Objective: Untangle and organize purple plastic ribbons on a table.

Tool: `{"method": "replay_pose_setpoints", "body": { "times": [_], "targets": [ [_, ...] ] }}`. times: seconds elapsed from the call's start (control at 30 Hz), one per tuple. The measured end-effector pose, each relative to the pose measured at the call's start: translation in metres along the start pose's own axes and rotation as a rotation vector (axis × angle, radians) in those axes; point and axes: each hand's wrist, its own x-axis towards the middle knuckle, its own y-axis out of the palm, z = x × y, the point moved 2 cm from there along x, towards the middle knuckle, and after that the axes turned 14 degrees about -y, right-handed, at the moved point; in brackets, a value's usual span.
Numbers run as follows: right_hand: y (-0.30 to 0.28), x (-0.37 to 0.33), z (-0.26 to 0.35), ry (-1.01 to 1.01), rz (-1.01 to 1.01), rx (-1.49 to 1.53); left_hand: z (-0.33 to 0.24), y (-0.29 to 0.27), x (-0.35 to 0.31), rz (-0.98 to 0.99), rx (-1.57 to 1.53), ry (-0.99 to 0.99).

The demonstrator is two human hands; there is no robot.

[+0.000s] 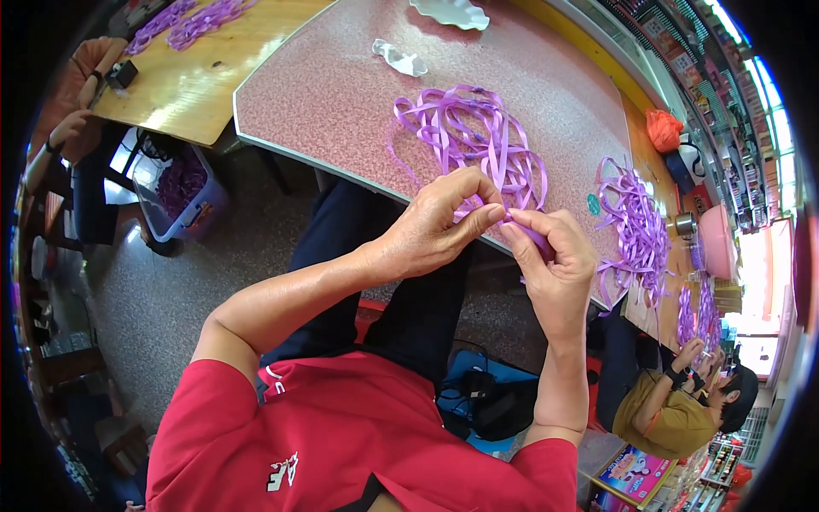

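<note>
Both my hands meet just over the near edge of a pinkish speckled table [316,98], pinching purple ribbon between thumbs and fingers. My left hand [448,213] is closed with its thumb and index fingertip together on the ribbon. Right beside it, my right hand [554,256] is closed too, with a ribbon strand running across its curled fingers. The exact spot where the fingertips meet is partly hidden. Just beyond my hands lies a loose heap of looped purple ribbons [465,128]. A second tangled pile of purple ribbons [636,226] rests at the table's right edge.
A crumpled white scrap [399,58] and a white scalloped dish [450,12] sit farther back. At left, a plastic bin [183,192] holds dark purple ribbon beside a wooden table [209,72]. Other people sit at left and at right [674,410]. A pink basin [718,243] stands at right.
</note>
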Motion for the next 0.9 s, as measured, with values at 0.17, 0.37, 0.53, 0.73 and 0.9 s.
{"method": "replay_pose_setpoints", "body": {
  "times": [0.17, 0.37, 0.53, 0.73, 0.9],
  "targets": [
    [0.003, -0.003, -0.002, 0.095, -0.038, 0.075, 0.001, 0.004, -0.002, -0.005, -0.057, -0.073],
    [-0.001, -0.001, 0.005, 0.102, 0.01, -0.002, -0.002, 0.005, -0.005, 0.044, -0.105, -0.133],
    [-0.003, -0.002, 0.004, 0.033, 0.041, -0.052, -0.001, 0.009, -0.005, 0.053, -0.139, -0.115],
    [-0.007, -0.005, 0.004, -0.013, 0.085, -0.21, -0.001, 0.008, -0.004, 0.043, -0.108, -0.137],
    [-0.009, -0.007, -0.001, 0.015, 0.056, -0.079, 0.0, -0.003, -0.007, 0.08, -0.087, -0.214]
  ]
}}
